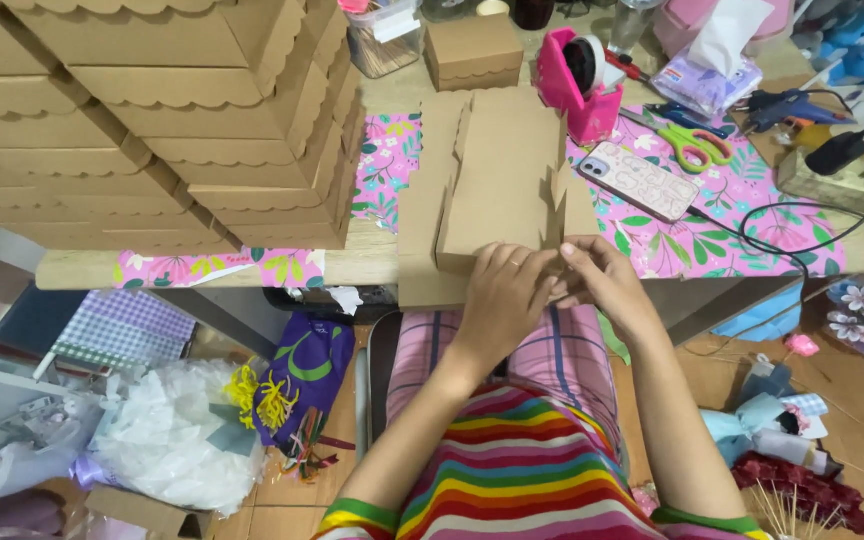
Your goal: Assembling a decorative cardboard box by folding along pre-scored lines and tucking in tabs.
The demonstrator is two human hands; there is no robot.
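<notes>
A flat brown cardboard box blank lies on the table edge in front of me, partly folded, with side flaps raised. My left hand presses on its near edge, fingers curled over the cardboard. My right hand pinches the near right flap beside the left hand. Both hands meet at the blank's front right corner.
Tall stacks of finished scalloped brown boxes fill the table's left. A pink tape dispenser, phone, scissors, glue gun and small closed box lie behind. Bags and ribbons crowd the floor on both sides.
</notes>
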